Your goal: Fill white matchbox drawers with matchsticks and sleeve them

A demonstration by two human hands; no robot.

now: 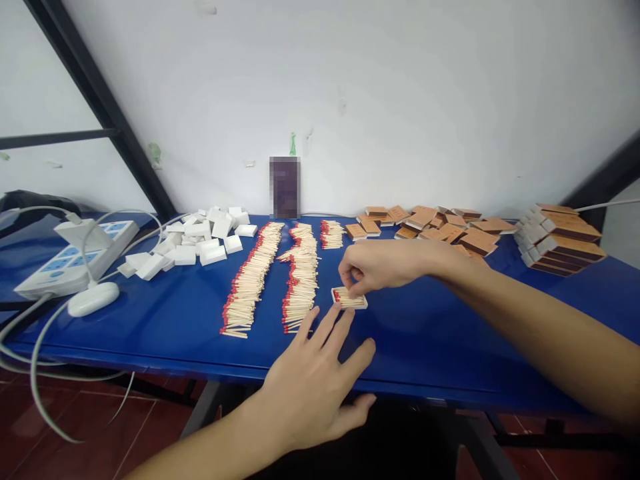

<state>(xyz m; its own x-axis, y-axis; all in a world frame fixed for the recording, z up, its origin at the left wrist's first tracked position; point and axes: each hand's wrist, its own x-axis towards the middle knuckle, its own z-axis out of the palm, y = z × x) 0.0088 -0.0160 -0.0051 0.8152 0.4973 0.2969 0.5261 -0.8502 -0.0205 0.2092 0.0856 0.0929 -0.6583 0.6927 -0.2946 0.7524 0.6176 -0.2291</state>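
A small white tray (350,299) filled with red-tipped matches lies on the blue table (430,333). My right hand (383,265) hovers over it with fingertips pinched down onto the matches in the tray. My left hand (320,380) rests flat on the table's front edge, fingers spread, the fingertips just short of the tray's near side. Long rows of loose matches (253,280) and matches (301,277) lie left of the tray.
A heap of empty white inner trays (200,240) sits at the back left. Brown matchbox sleeves (440,227) and stacked boxes (557,240) lie at the back right. A white power strip (75,257), a white mouse-like device (93,298) and cables occupy the left end.
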